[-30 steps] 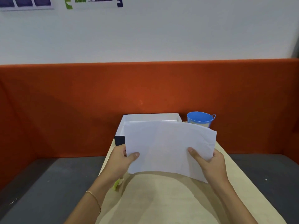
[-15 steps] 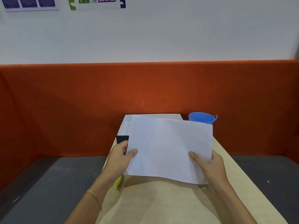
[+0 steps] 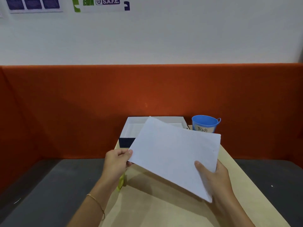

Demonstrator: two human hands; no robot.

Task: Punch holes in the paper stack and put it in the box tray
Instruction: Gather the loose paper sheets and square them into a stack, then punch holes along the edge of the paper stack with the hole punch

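My left hand (image 3: 117, 163) pinches the left corner of the paper stack (image 3: 175, 154), thumb on top and fingers curled beneath. My right hand (image 3: 213, 176) grips the near right edge, thumb pressed on the top sheet. The stack hangs tilted in the air above the table (image 3: 147, 208), its far corner over the open box tray (image 3: 126, 142); it touches neither. A thin bracelet (image 3: 96, 202) circles my left wrist, and something yellow-green (image 3: 122, 182) peeks out below that hand. Right of the tray stands a blue bucket (image 3: 205, 123) labelled "Trash". Beyond the table runs an orange partition (image 3: 82, 104).
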